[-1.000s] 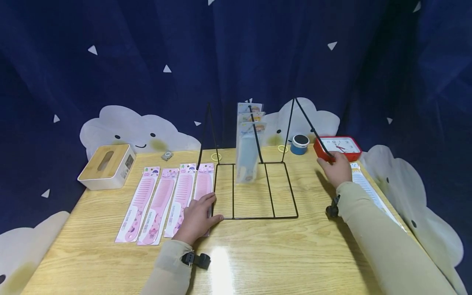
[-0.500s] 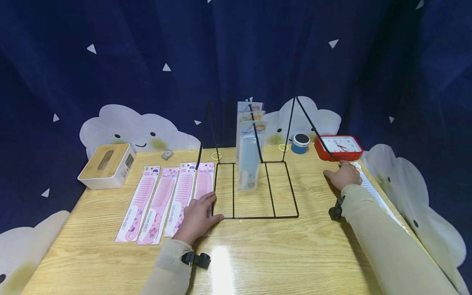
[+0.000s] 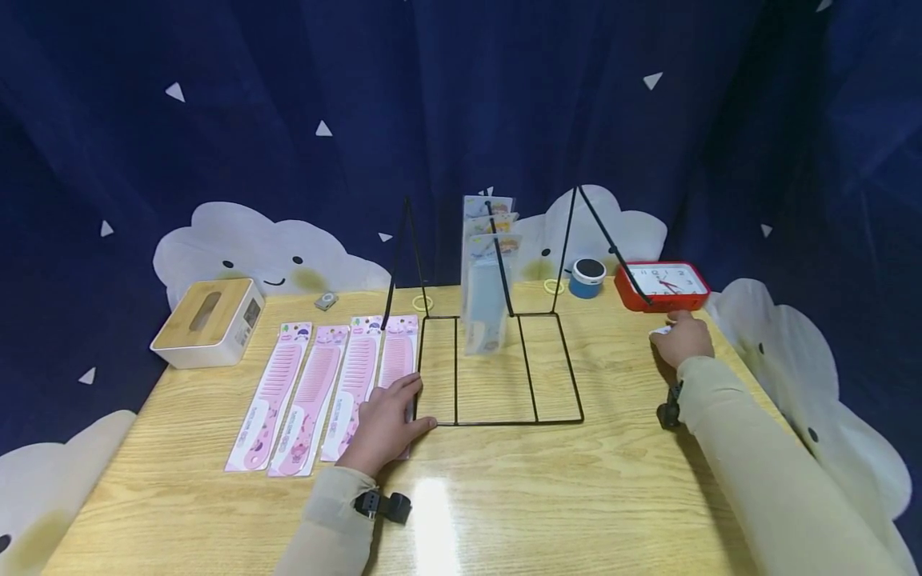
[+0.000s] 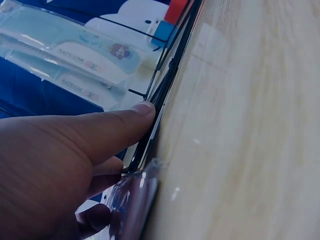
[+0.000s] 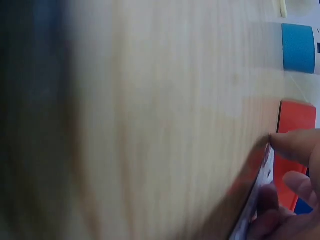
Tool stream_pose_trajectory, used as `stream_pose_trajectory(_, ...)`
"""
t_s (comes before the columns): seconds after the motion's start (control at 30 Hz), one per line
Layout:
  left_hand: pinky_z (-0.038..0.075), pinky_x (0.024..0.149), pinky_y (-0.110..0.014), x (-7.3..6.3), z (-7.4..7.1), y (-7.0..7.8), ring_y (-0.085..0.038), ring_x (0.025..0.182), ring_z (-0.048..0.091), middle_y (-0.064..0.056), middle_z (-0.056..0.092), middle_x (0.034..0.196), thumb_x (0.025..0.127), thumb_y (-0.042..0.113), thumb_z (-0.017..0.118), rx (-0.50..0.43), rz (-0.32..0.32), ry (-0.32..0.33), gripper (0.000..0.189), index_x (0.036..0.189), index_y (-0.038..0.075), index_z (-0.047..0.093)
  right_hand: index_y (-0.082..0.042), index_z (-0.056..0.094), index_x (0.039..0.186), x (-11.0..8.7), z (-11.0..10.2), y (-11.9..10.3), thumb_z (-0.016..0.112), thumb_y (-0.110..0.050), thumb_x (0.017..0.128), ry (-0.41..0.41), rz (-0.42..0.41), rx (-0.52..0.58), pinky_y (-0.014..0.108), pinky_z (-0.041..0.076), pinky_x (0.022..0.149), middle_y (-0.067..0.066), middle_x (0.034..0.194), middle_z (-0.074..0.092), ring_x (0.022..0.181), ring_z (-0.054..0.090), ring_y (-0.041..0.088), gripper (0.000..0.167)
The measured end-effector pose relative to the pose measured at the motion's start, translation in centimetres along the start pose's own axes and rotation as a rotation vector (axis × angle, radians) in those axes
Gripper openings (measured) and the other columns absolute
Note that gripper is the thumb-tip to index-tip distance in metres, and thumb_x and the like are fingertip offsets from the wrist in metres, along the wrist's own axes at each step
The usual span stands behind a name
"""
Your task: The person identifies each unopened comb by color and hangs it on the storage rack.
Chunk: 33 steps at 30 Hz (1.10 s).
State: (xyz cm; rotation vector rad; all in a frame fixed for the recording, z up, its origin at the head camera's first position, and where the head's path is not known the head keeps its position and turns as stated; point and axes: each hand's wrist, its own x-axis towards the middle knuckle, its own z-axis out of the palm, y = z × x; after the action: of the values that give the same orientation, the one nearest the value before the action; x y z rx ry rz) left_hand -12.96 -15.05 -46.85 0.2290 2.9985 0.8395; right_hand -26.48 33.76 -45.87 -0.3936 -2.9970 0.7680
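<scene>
A black wire rack (image 3: 497, 423) stands mid-table, with several blue packaged combs (image 3: 485, 304) hanging from its middle arm. At its front left corner rests my left hand (image 3: 385, 420). The left wrist view has the thumb against the black bar, the other fingers low beside it and a clear wrapper. Pink packaged combs (image 3: 302, 408) lie in a row, the rightmost partly under that hand. By the red clock (image 3: 666, 282), my right hand (image 3: 684, 338) pinches the end of a flat packaged comb (image 5: 260, 182). The package is seen edge-on in the right wrist view, mostly hidden in the head view.
A wood-topped tissue box (image 3: 209, 324) sits at the left rear. A small grey gadget (image 3: 326, 301) and two yellow rings (image 3: 422, 303) lie along the back edge. The blue round speaker (image 3: 587, 278) stands left of the clock. One rack arm (image 3: 619, 256) slopes toward the clock.
My right hand has left the tip of the rack's right arm, moved right and nearer, and taken hold of the packaged comb lying there. The hanging combs swing slightly. My left hand stays put.
</scene>
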Motion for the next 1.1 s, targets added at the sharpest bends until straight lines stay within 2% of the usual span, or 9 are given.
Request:
stream_pose_trajectory(0.13,0.039,0.087,-0.054,0.0,0.0,0.0,-0.033,0.115,0.05,-0.003,0.047,0.153,0.084,0.038,0.08,-0.002,-0.004,-0.001,0.071,0.143,0.008,0.056,0.013,0.05,0.131,-0.1,-0.6,0.2,0.057,-0.014,0.091,-0.007,-0.013,-0.003,0.06,0.04,0.1,0.038,0.126,0.053,0.114,0.049,0.053,0.05)
stream_pose_trajectory(0.27,0.039,0.088,-0.055,0.0,0.0,0.0,-0.034,0.117,0.05,-0.003,0.047,0.153,0.084,0.039,0.08,-0.002,-0.006,0.001,0.07,0.143,0.008,0.056,0.009,0.058,0.123,-0.3,-0.8,0.3,0.056,-0.012,0.09,-0.016,-0.029,-0.021,0.059,0.043,0.094,0.033,0.122,0.06,0.109,0.054,0.051,0.039)
stream_pose_trajectory(0.33,0.039,0.088,-0.055,0.0,0.0,0.0,-0.034,0.117,0.05,-0.003,0.048,0.153,0.084,0.038,0.08,-0.004,-0.006,0.003,0.07,0.143,0.008,0.056,0.005,0.062,0.12,-0.4,-0.7,0.3,0.056,-0.012,0.091,-0.011,-0.018,-0.03,0.06,0.04,0.09,0.029,0.119,0.062,0.107,0.053,0.051,0.034)
stream_pose_trajectory(0.4,0.039,0.088,-0.055,0.0,0.0,0.0,-0.034,0.118,0.05,-0.003,0.048,0.153,0.084,0.038,0.08,-0.004,-0.004,0.004,0.07,0.142,0.008,0.056,0.001,0.063,0.118,-0.6,-0.6,0.2,0.057,-0.014,0.092,0.013,-0.009,-0.022,0.06,0.036,0.085,0.025,0.116,0.064,0.104,0.052,0.051,0.03)
stream_pose_trajectory(0.5,0.039,0.088,-0.055,0.0,0.0,0.0,-0.034,0.117,0.05,-0.004,0.048,0.153,0.084,0.038,0.08,-0.006,-0.002,0.002,0.07,0.142,0.008,0.056,-0.001,0.064,0.115,-1.3,-0.6,-0.5,0.056,-0.014,0.092,0.069,-0.053,0.032,0.054,0.034,0.078,0.021,0.106,0.065,0.097,0.053,0.045,0.028)
stream_pose_trajectory(0.7,0.039,0.086,-0.054,0.0,-0.3,0.0,-0.034,0.116,0.05,-0.004,0.048,0.153,0.084,0.038,0.08,0.002,0.011,0.007,0.071,0.143,0.007,0.056,0.003,0.065,0.112,-3.8,-1.2,-3.7,0.06,-0.009,0.092,0.101,-0.23,0.202,0.033,0.042,0.073,0.017,0.098,0.064,0.085,0.058,0.029,0.024)
stream_pose_trajectory(0.87,0.039,0.086,-0.053,0.0,-0.4,0.1,-0.034,0.115,0.05,-0.004,0.048,0.152,0.084,0.038,0.08,-0.004,0.017,0.012,0.071,0.143,0.006,0.056,0.002,0.069,0.115,-6.3,-1.9,-7.3,0.064,-0.011,0.095,0.09,-0.292,0.294,0.02,0.046,0.065,0.018,0.1,0.068,0.085,0.062,0.025,0.024)
stream_pose_trajectory(1.0,0.039,0.086,-0.054,-0.1,-0.3,0.1,-0.035,0.116,0.05,-0.004,0.048,0.153,0.085,0.038,0.08,-0.001,0.017,0.005,0.07,0.143,0.007,0.056,-0.001,0.072,0.118,-8.2,-2.5,-9.6,0.069,-0.015,0.095,0.079,-0.325,0.317,0.019,0.044,0.071,0.016,0.105,0.072,0.09,0.061,0.021,0.027)
stream_pose_trajectory(1.1,0.04,0.085,-0.054,-0.1,-0.2,0.1,-0.036,0.116,0.051,-0.005,0.048,0.153,0.085,0.038,0.079,0.008,0.019,0.001,0.069,0.143,0.007,0.056,-0.003,0.073,0.114,-9.7,-2.8,-11.1,0.071,-0.017,0.094,0.069,-0.338,0.361,0.02,0.045,0.07,0.013,0.104,0.074,0.088,0.061,0.018,0.025)
